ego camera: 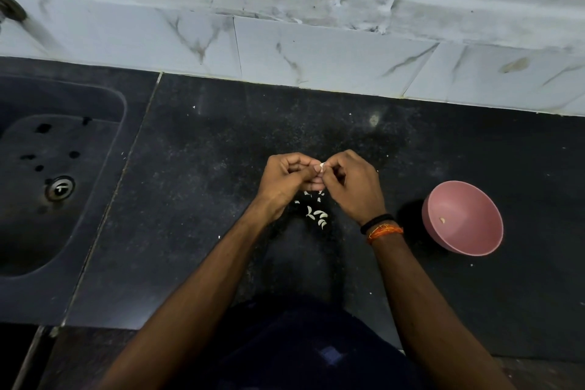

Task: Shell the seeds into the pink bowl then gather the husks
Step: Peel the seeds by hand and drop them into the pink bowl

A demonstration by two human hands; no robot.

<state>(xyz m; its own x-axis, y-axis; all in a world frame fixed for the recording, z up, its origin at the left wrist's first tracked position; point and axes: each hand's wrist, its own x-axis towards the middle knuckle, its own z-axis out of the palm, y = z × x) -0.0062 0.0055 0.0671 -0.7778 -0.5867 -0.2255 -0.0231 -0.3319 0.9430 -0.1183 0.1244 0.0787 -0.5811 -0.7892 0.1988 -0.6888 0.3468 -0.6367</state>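
Seed, mostly hidden, pinched between curled fingers of both hands; pink bowl holds one kernel.

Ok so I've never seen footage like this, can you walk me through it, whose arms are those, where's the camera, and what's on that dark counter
There is no machine here. The camera sits on a person's head and looks down, so the two arms reaching in from the bottom are that person's own. It is the only view.

The left hand and right hand meet over a black counter, and together their fingertips pinch one small pale seed, as if to split it open.

Just below the hands lies a scatter of white bits; whether they are husks or unshelled seeds is hard to tell. To the right stands a pink bowl, tilted towards the camera, with one small pale piece inside. A dark sink is set into the counter on the left.
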